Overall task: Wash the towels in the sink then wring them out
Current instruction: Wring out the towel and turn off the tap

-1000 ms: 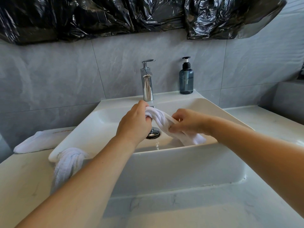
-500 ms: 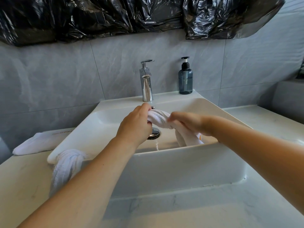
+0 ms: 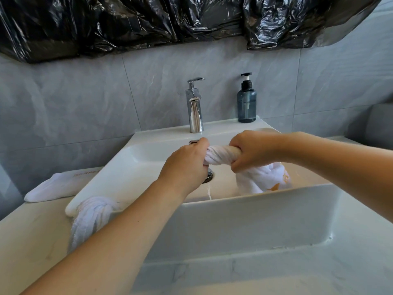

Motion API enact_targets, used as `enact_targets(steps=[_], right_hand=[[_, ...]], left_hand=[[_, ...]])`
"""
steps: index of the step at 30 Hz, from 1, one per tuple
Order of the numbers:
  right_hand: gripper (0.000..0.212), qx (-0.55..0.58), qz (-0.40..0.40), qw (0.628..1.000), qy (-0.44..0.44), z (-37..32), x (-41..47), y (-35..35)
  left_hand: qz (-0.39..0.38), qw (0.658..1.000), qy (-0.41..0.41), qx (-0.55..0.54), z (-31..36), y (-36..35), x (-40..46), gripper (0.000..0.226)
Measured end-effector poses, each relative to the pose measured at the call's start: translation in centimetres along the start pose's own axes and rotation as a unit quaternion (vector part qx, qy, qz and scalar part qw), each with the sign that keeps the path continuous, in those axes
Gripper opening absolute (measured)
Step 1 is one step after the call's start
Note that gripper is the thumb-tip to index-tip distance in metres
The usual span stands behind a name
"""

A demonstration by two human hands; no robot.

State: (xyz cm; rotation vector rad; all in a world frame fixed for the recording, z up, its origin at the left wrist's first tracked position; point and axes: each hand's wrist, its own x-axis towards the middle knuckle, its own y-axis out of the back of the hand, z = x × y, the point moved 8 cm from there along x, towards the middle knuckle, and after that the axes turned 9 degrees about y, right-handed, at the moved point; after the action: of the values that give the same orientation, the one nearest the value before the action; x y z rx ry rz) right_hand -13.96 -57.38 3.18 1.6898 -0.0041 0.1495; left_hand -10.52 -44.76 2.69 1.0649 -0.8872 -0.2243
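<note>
Towel (image 3: 219,156), white and twisted into a tight rope, stretches over the sink (image 3: 244,211) basin between the two grips. Left hand (image 3: 187,165) clenches around its left end, knuckles up, right above the chrome drain stopper (image 3: 209,176). Right hand (image 3: 253,151) grasps the other end, fingers curled under the roll, and the loose tail of the cloth with orange markings hangs below that grip into the basin. A thin trickle of water (image 3: 209,191) falls just below and to the right of the left grip. Compared with a second ago, the right hand has turned over and risen, so the span between the grips is now shorter, level and more tightly wound, where it earlier slanted down to the right; the tail has bunched up lower under the right grip. A second wrung towel (image 3: 91,218) still lies draped over the sink's near left corner, below and left of the left forearm, and a folded white cloth (image 3: 55,186) stays on the worktop (image 3: 25,241) farther left. Beyond the grips stand the chrome faucet (image 3: 194,107) and, to its right, a blue soap dispenser (image 3: 246,101), both unmoved. Black plastic sheeting (image 3: 148,20) hangs across the tiled wall above.
</note>
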Motion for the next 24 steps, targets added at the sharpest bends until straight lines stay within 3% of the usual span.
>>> enact_targets(steps=[2, 5, 10, 12, 16, 17, 19, 24], right_hand=[[0.017, 0.113, 0.015, 0.993, -0.005, 0.7, -0.1, -1.0], [0.024, 0.307, -0.017, 0.952, -0.010, 0.8, -0.8, -2.9], [0.026, 0.371, -0.075, 0.925, -0.036, 0.9, -0.9, -3.9], [0.036, 0.412, -0.098, 0.904, -0.055, 0.8, -1.0, -3.8], [0.058, 0.600, -0.204, 0.770, -0.080, 0.7, -2.2, -3.8], [0.057, 0.612, -0.209, 0.758, -0.080, 0.9, -2.4, -3.6], [0.048, 0.597, -0.212, 0.770, -0.071, 1.3, -2.7, -3.2], [0.033, 0.484, -0.221, 0.846, -0.040, 1.2, -2.8, -2.6]], left_hand=[[0.006, 1.000, -0.002, -0.004, 0.0, 0.1, 0.0, 0.012], [0.006, 1.000, -0.005, 0.003, 0.2, 0.0, 0.0, 0.012], [0.013, 1.000, 0.005, 0.006, 0.1, 0.3, -0.1, 0.014], [0.022, 1.000, 0.003, 0.009, 0.2, 0.4, -0.2, 0.015], [0.043, 0.999, -0.009, 0.010, 0.5, 0.8, -0.1, 0.015], [0.045, 0.999, -0.013, 0.011, 0.6, 0.8, -0.1, 0.015], [0.045, 0.999, -0.018, 0.015, 0.6, 0.8, -0.1, 0.016], [0.055, 0.997, -0.042, 0.032, 0.9, 1.0, -0.2, 0.020]])
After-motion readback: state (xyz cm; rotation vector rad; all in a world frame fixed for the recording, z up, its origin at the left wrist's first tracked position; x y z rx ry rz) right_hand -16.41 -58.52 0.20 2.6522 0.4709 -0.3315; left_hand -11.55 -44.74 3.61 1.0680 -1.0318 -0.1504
